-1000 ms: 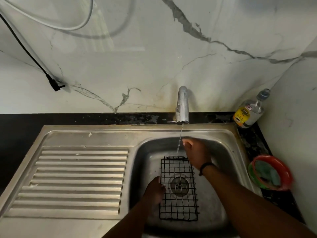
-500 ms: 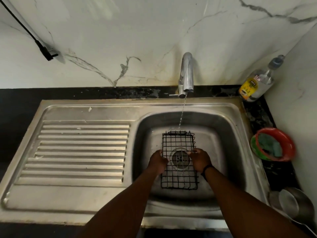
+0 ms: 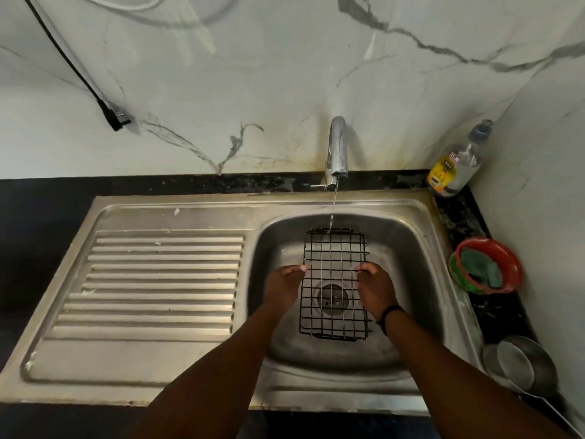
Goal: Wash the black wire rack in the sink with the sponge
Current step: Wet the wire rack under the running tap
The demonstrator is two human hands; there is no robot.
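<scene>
- The black wire rack [image 3: 334, 282] was held over the drain in the basin of the sink [image 3: 411, 248], its long axis running from the tap side of the basin toward the near rim.
- The left hand [image 3: 282, 288] was placed at the rack's left long edge, its fingers [image 3: 297, 269] pinching the outer wire; the right hand [image 3: 375, 289] was set at the opposite edge, fingers curled round the wire there.
- A thin stream from the tap [image 3: 337, 153] was seen falling onto the rack's far end.
- The sponge [image 3: 481, 267] was left in the red bowl [image 3: 506, 258] on the table at the sink's right edge, well apart from both hands.
- The right hand was judged the nearer to the sponge; the coming reach would likely be made rightward across the basin rim, with the rack kept in the left hand.
</scene>
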